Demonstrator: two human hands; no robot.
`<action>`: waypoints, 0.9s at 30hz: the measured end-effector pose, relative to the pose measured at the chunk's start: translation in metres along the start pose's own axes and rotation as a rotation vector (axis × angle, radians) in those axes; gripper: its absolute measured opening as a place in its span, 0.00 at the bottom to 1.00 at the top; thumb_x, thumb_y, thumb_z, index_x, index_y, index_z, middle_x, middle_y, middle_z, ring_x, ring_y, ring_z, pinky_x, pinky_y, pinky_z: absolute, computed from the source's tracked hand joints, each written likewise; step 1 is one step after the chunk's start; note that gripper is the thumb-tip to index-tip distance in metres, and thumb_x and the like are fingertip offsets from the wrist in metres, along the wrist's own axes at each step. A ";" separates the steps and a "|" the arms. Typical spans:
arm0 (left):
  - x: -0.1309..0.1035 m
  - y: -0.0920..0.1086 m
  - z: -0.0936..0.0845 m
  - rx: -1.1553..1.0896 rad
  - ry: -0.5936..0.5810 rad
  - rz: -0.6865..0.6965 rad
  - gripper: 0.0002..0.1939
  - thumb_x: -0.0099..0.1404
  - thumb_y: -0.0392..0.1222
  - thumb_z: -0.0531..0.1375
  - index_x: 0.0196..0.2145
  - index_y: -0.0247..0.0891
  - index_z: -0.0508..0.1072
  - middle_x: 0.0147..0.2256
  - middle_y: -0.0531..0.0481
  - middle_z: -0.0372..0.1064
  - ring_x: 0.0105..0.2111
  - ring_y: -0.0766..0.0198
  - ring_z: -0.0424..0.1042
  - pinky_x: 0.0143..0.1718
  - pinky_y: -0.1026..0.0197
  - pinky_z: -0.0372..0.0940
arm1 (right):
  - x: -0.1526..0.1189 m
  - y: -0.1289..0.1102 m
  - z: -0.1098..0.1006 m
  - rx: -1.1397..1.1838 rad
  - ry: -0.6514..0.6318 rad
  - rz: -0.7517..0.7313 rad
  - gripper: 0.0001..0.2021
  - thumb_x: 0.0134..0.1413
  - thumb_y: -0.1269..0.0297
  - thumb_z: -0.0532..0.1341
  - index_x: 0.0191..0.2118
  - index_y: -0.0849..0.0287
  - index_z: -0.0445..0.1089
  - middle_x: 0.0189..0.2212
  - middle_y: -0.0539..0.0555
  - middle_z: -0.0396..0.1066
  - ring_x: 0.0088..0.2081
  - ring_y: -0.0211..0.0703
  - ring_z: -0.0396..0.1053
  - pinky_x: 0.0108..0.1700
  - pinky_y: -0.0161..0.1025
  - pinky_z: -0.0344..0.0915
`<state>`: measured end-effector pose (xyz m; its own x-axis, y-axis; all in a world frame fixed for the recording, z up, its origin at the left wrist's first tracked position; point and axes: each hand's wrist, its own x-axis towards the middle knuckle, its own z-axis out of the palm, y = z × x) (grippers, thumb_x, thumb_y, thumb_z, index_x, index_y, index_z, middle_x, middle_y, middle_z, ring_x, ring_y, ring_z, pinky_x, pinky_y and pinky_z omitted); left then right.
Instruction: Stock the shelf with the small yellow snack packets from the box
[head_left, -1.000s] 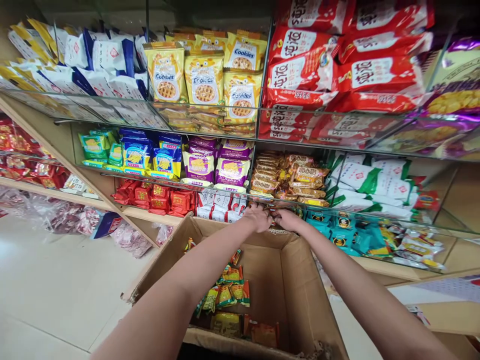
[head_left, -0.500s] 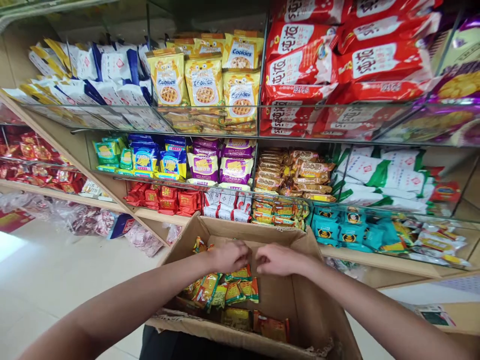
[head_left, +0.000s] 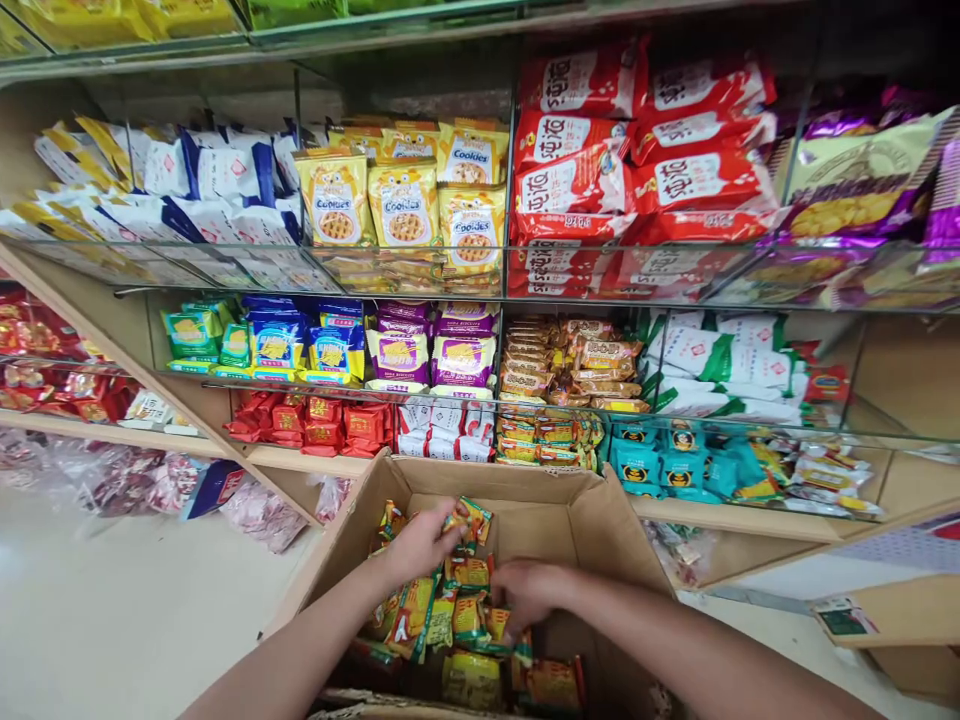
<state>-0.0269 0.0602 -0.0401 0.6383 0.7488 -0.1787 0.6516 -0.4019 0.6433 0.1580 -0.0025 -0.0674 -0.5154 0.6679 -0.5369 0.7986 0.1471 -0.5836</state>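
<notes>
An open cardboard box (head_left: 600, 540) stands in front of me, with small yellow, green and orange snack packets (head_left: 412, 615) lying in it. Over the packets at the box's far left is my left hand (head_left: 424, 542), its fingers curled on a small snack packet (head_left: 477, 522). My right hand (head_left: 531, 588) reaches lower into the middle of the box. Its thumb and fingers close around another snack packet (head_left: 498, 624), partly covered by the hand. Slight blur softens both sets of fingertips.
Beyond the box rise glass-fronted shelves holding yellow cookie bags (head_left: 401, 205), red bags (head_left: 574, 185), purple biscuit packs (head_left: 463, 360) and teal packets (head_left: 682, 470). Similar small yellow packets (head_left: 551, 440) fill a bottom compartment. Plastic bags (head_left: 266, 510) lie on the floor at left.
Both hands have gone from close together above the packets down onto them. The left moved left, the right moved lower. The view has tilted up, showing more of the upper shelf.
</notes>
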 end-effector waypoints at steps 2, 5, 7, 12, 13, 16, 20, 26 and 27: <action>0.002 0.001 -0.003 -0.105 0.100 0.007 0.15 0.62 0.44 0.48 0.46 0.40 0.60 0.39 0.51 0.67 0.39 0.66 0.66 0.43 0.63 0.60 | -0.007 0.010 -0.014 0.029 0.063 0.047 0.19 0.25 0.66 0.68 0.33 0.58 0.70 0.31 0.50 0.69 0.32 0.42 0.65 0.31 0.35 0.61; 0.004 0.002 -0.004 -0.222 0.123 -0.033 0.16 0.61 0.45 0.49 0.46 0.39 0.62 0.40 0.52 0.66 0.39 0.65 0.65 0.44 0.63 0.59 | -0.018 0.030 -0.034 0.326 0.227 0.080 0.17 0.31 0.70 0.65 0.35 0.61 0.67 0.28 0.48 0.68 0.29 0.36 0.64 0.29 0.32 0.59; 0.003 0.004 -0.003 -0.313 0.072 -0.097 0.18 0.60 0.48 0.51 0.46 0.38 0.63 0.39 0.51 0.67 0.38 0.65 0.66 0.42 0.62 0.60 | -0.023 0.039 -0.045 0.633 0.327 0.000 0.17 0.34 0.68 0.64 0.36 0.62 0.65 0.28 0.48 0.67 0.29 0.34 0.64 0.30 0.31 0.59; 0.000 0.020 0.002 -0.639 -0.093 -0.083 0.23 0.56 0.53 0.55 0.46 0.38 0.64 0.39 0.50 0.67 0.39 0.64 0.65 0.41 0.61 0.60 | -0.033 0.028 -0.055 0.963 0.335 -0.122 0.20 0.35 0.61 0.66 0.38 0.63 0.65 0.30 0.50 0.67 0.29 0.34 0.64 0.29 0.32 0.60; -0.001 0.023 0.004 -0.724 -0.122 -0.078 0.24 0.55 0.54 0.56 0.46 0.38 0.65 0.38 0.49 0.68 0.38 0.64 0.66 0.40 0.62 0.61 | -0.033 0.024 -0.054 0.971 0.330 -0.130 0.20 0.35 0.60 0.67 0.37 0.63 0.65 0.30 0.50 0.67 0.29 0.34 0.64 0.28 0.32 0.60; -0.001 0.030 0.006 -0.962 -0.170 -0.108 0.27 0.52 0.55 0.59 0.46 0.37 0.65 0.35 0.49 0.69 0.33 0.64 0.68 0.33 0.63 0.61 | -0.032 0.016 -0.051 1.006 0.390 -0.110 0.20 0.35 0.57 0.67 0.35 0.62 0.66 0.28 0.50 0.67 0.27 0.34 0.63 0.27 0.32 0.59; 0.000 0.030 0.006 -1.134 -0.108 -0.211 0.27 0.51 0.54 0.60 0.46 0.38 0.65 0.33 0.49 0.70 0.26 0.66 0.68 0.27 0.64 0.61 | -0.026 0.017 -0.048 1.103 0.487 -0.055 0.18 0.37 0.51 0.65 0.29 0.61 0.65 0.24 0.50 0.67 0.24 0.33 0.62 0.25 0.33 0.59; 0.005 0.025 0.013 -1.264 -0.052 -0.283 0.23 0.53 0.54 0.60 0.43 0.38 0.67 0.33 0.49 0.70 0.24 0.67 0.69 0.27 0.64 0.62 | -0.025 0.010 -0.045 1.133 0.550 -0.101 0.18 0.39 0.51 0.64 0.30 0.59 0.62 0.24 0.48 0.67 0.25 0.34 0.63 0.26 0.33 0.61; 0.006 0.025 0.014 -1.271 -0.032 -0.305 0.23 0.52 0.55 0.59 0.42 0.38 0.67 0.32 0.49 0.70 0.24 0.67 0.69 0.27 0.64 0.61 | -0.025 0.007 -0.045 1.171 0.515 -0.094 0.19 0.37 0.52 0.65 0.33 0.58 0.62 0.27 0.48 0.67 0.27 0.35 0.65 0.27 0.34 0.63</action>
<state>-0.0012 0.0469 -0.0353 0.5551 0.7011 -0.4477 -0.0582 0.5696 0.8199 0.1905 0.0146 -0.0310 -0.1657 0.9324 -0.3213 -0.1183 -0.3423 -0.9321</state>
